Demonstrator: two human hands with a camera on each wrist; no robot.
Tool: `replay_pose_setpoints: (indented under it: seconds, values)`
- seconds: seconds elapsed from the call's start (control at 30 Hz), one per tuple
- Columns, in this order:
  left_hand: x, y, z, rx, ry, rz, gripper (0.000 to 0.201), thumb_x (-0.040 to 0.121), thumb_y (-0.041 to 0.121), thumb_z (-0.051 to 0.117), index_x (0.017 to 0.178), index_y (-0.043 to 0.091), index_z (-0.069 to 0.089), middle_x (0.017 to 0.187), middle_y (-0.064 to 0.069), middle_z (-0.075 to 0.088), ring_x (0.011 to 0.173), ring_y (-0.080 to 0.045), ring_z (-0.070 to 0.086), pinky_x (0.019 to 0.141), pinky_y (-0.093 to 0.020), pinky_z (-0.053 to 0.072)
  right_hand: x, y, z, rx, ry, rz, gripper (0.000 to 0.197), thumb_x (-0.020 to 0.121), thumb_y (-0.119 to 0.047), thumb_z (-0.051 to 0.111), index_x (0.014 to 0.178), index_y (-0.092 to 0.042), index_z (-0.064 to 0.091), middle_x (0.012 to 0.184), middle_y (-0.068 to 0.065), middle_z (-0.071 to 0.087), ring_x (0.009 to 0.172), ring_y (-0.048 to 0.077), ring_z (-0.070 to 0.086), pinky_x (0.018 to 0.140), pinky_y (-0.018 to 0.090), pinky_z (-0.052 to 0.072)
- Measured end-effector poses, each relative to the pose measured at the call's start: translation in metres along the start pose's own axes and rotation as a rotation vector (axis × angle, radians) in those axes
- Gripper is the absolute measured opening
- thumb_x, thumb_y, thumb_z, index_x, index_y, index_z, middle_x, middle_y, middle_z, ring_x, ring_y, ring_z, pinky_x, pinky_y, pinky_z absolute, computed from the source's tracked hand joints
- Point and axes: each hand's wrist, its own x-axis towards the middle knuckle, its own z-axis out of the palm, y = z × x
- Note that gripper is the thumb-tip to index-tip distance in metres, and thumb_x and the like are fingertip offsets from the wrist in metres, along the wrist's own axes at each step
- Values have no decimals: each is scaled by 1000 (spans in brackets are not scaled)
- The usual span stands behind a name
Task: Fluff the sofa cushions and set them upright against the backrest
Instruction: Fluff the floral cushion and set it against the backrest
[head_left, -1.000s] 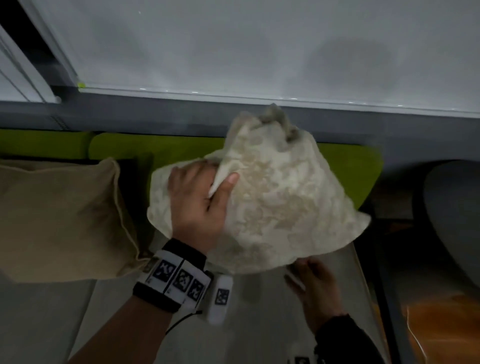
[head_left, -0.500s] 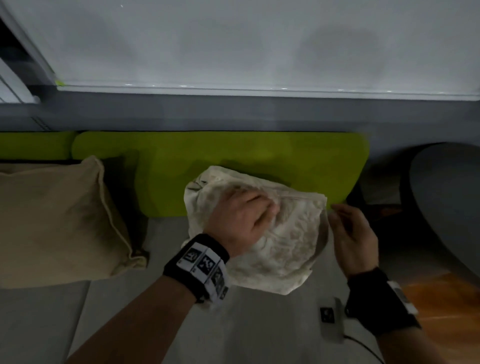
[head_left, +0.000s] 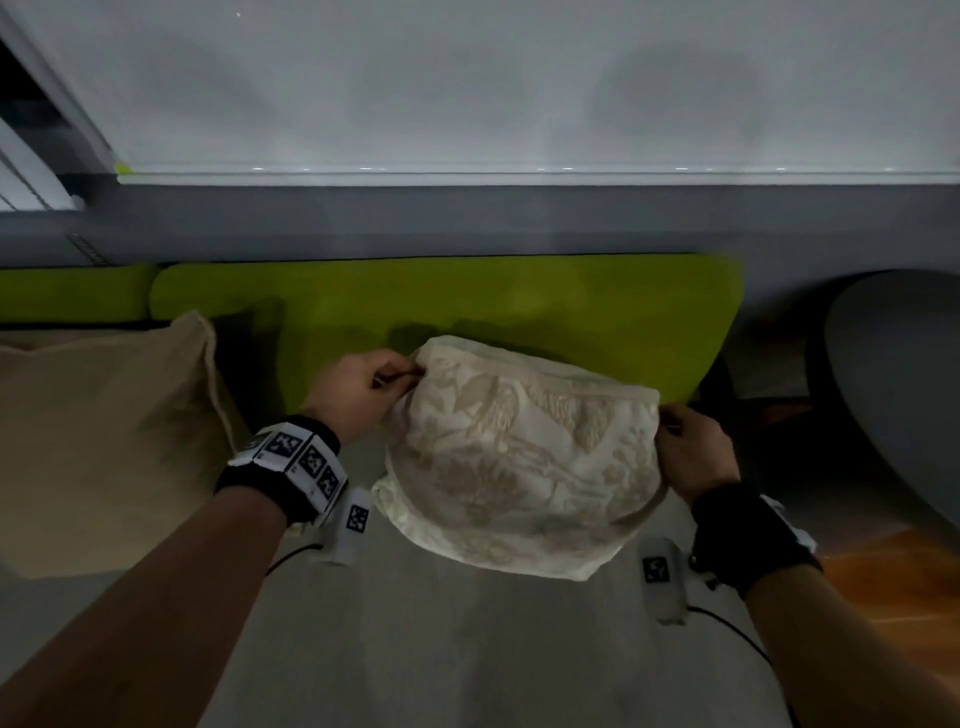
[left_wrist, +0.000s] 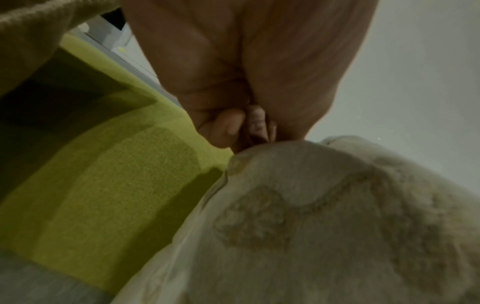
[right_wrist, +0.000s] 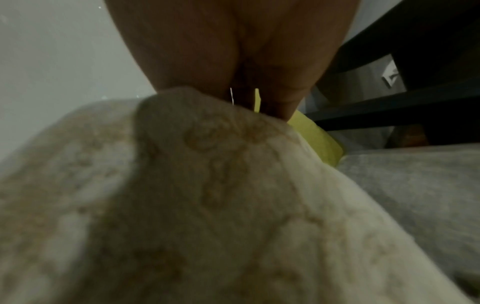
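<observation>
Hands: both are set at the upper corners of the cream cushion (head_left: 524, 457).
Left hand (head_left: 358, 395): the top left corner is pinched between thumb and curled fingers, as the left wrist view confirms.
Right hand (head_left: 693, 452): the top right corner is gripped; in the right wrist view the fabric is seen bunched up into the fingers.
Cushion position: it is held on the grey seat (head_left: 467, 649), its top edge close in front of the green backrest (head_left: 467, 301); whether the two touch cannot be told. It is tilted, with its patterned face turned up toward the head camera and its lower edge out over the seat.
Second cushion: a tan cushion (head_left: 104, 441) is seen to the left, leaning near the backrest and well apart from the cream one.
Step in hand: judged to be the setting-up of the cream cushion, with its corners being drawn out to square the shape.
Next move: the lower edge probably needs to be tucked back toward the backrest and the top stood up, so that the cushion is made to lean upright. A gentle release is called for, since soft filling may slump forward.
Remaining: the tan cushion may need checking for uprightness.
</observation>
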Motion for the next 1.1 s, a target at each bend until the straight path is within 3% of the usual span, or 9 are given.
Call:
replay_pose_setpoints:
  seconds: [0.17,0.3,0.43,0.53,0.73,0.8,0.9,1.0,1.1]
  values:
    - [-6,-3,-2,43,-187,84,28,94,19,65,91,46,58,90,18,60,78,5,54,62,-6,40,-24,8,-7,87,102,-24,21,92,-10,60,96,-27,72,103,2,70,107,26,64,89,27,43]
    - [-12,-13,-6,131,-139,5,28,93,11,62,120,17,67,114,-9,65,92,-22,59,77,-26,39,-35,22,-3,115,-190,-145,25,96,-18,65,100,-42,67,99,-27,70,103,-5,63,96,34,51]
    - [-18,-23,0,203,-165,-61,41,97,10,55,137,8,55,138,-19,56,121,-40,54,93,-37,41,-33,8,2,-47,-283,-150,34,95,-39,64,128,-32,63,118,-12,64,110,10,60,93,32,49]
    - [-20,-33,0,213,-136,-106,47,96,10,56,142,11,50,140,-22,55,124,-43,53,99,-42,42,-33,-3,9,-57,-61,-185,24,93,-37,66,110,-23,73,105,-1,70,88,14,62,73,26,51]
    - [-26,-36,2,194,-75,-134,42,99,13,50,142,11,48,133,-25,59,120,-46,55,94,-45,44,-29,-19,6,140,317,-157,19,99,-29,61,104,-15,72,102,8,73,97,26,67,77,29,47]
    - [-29,-36,4,156,-67,-131,41,99,15,52,140,13,51,134,-23,60,120,-45,56,93,-43,43,-20,-20,2,264,214,-182,12,97,-29,60,101,-25,71,100,2,75,96,22,70,82,37,55]
    - [-33,-32,5,77,-102,-128,43,99,22,56,141,20,51,136,-15,60,122,-38,57,91,-38,43,-17,-28,4,131,-199,-188,19,99,-27,59,116,-33,63,117,-2,68,113,20,64,98,42,52]
    - [-33,-28,4,45,-111,-83,44,92,35,55,135,27,55,131,-12,58,118,-34,57,91,-36,42,-15,-32,7,53,-208,-189,44,102,-28,55,145,-17,48,140,7,52,125,25,55,100,38,46]
    - [-33,-27,2,11,-130,-56,32,90,30,57,111,53,50,124,-9,60,110,-34,61,91,-43,50,-10,-30,8,67,-225,-140,31,96,-24,65,126,-15,63,122,8,66,113,27,64,85,32,47]
